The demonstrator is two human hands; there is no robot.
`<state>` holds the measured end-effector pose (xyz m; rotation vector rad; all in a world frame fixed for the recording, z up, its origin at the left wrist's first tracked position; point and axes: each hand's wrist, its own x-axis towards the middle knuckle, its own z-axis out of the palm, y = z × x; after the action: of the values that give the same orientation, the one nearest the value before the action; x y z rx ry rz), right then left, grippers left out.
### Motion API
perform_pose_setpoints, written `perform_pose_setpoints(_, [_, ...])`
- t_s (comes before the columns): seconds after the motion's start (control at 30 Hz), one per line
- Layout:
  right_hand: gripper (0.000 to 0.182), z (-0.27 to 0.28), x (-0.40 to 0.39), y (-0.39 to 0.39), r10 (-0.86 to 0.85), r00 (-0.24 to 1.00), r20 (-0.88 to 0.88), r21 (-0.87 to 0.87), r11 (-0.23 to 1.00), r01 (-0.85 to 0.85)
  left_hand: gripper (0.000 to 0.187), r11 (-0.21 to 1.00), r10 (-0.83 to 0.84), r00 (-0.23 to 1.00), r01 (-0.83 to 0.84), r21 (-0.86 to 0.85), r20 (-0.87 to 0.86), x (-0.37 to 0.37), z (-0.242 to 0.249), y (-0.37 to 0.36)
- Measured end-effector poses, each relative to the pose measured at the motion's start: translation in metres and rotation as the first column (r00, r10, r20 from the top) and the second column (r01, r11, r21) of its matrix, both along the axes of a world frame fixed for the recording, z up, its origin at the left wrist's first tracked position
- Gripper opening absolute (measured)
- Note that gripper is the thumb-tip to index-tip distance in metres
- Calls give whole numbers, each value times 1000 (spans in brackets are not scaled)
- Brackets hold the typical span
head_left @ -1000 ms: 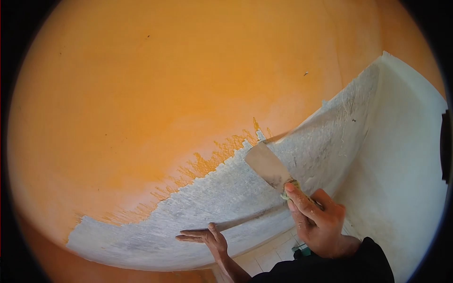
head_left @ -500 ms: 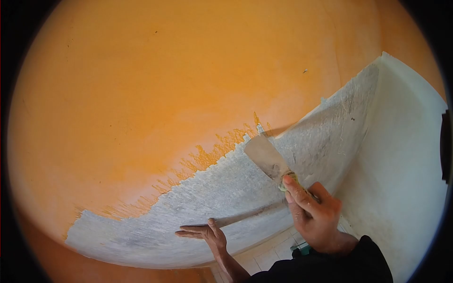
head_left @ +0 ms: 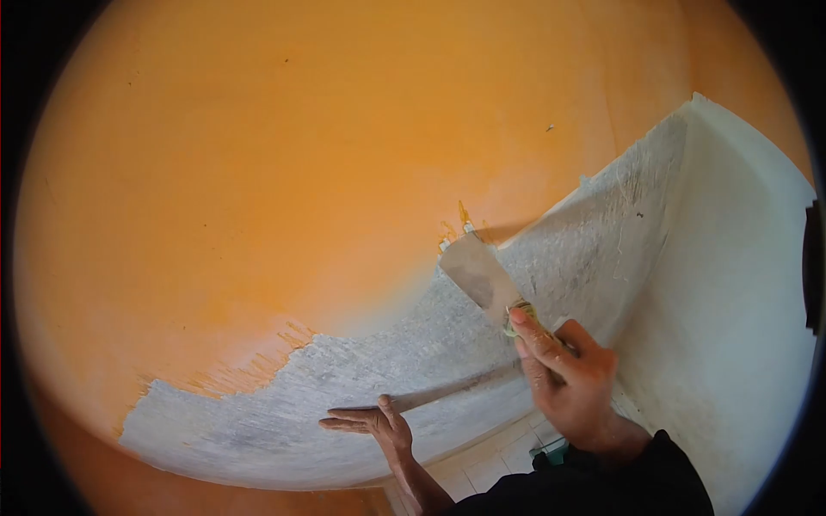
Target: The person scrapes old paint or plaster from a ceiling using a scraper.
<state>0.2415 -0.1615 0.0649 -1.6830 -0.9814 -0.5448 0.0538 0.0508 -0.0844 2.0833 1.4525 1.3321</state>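
Note:
My right hand (head_left: 568, 378) is wrapped around the handle of a paint scraper (head_left: 478, 273), thumb pressed near the base of the wide, dusty blade. The blade's tip lies at the border between orange paint (head_left: 258, 172) and the bare grey wall surface (head_left: 404, 361). Thin ragged orange streaks and pale chips show just above the tip. Lower left of the scraper, my left hand (head_left: 379, 425) rests against the grey part, fingers stretched out and thumb raised, holding nothing. Left of the blade, the paint border looks smooth and blurred; farther left it is jagged.
A pale adjoining wall (head_left: 731, 284) meets the grey surface at a corner on the right. Below are light floor tiles (head_left: 490, 469) and a small green object (head_left: 551, 451), partly hidden by my dark sleeve (head_left: 602, 490). A dark object (head_left: 811, 267) stands at the right edge.
The ragged orange fringe left of the blade is gone, and a smooth border shows there. The scraper and my right hand have shifted slightly up and left. My left hand stays put.

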Motion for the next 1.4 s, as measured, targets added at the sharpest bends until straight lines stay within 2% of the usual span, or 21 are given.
perform_pose_setpoints(0.13, [50,-6,-3,-3,7,1000,-1,-9,1000,-7,101,1000,-2,1000,2,-1,-14,4,1,5])
perform_pose_setpoints(0.23, [50,12,-5,-1,-12,999,34,20,1000,11,101,1000,-17,1000,18,7,-21,3,4,4])
perform_pose_setpoints(0.33, [50,-8,-5,0,-11,1000,16,-19,1000,11,101,999,-21,999,22,34,-29,2,5,4])
perform_pose_setpoints(0.43, [49,7,-3,5,-35,999,39,20,999,34,100,999,-19,999,20,31,-30,4,8,2])
perform_pose_setpoints(0.53, [49,-16,-6,2,-42,998,49,-34,998,43,100,999,-19,999,20,36,-41,1,3,4])
perform_pose_setpoints(0.77, [49,-5,-9,4,-49,998,31,-16,999,50,100,998,-30,999,32,50,-43,0,0,8])
perform_pose_setpoints(0.83, [48,-15,-12,6,-41,999,26,-18,999,42,100,999,-14,999,16,40,-52,0,1,5])
perform_pose_setpoints(0.93, [49,11,-15,2,-53,997,54,-4,999,53,98,999,27,998,-26,26,-60,1,0,6])
perform_pose_setpoints(1.0, [49,-6,-11,8,-43,998,52,3,999,43,98,998,33,997,-30,49,-65,0,-1,8])
perform_pose_setpoints(1.13, [49,11,-10,7,-10,1000,13,59,998,9,102,1000,-9,999,10,25,-45,0,1,5])
perform_pose_setpoints(1.23, [48,-1,-6,8,-11,1000,12,4,1000,11,103,1000,-22,999,23,13,-41,-2,0,6])
perform_pose_setpoints(1.4, [47,10,-6,4,1,1000,-6,40,999,-1,102,999,-22,998,20,-34,-57,-6,-8,9])
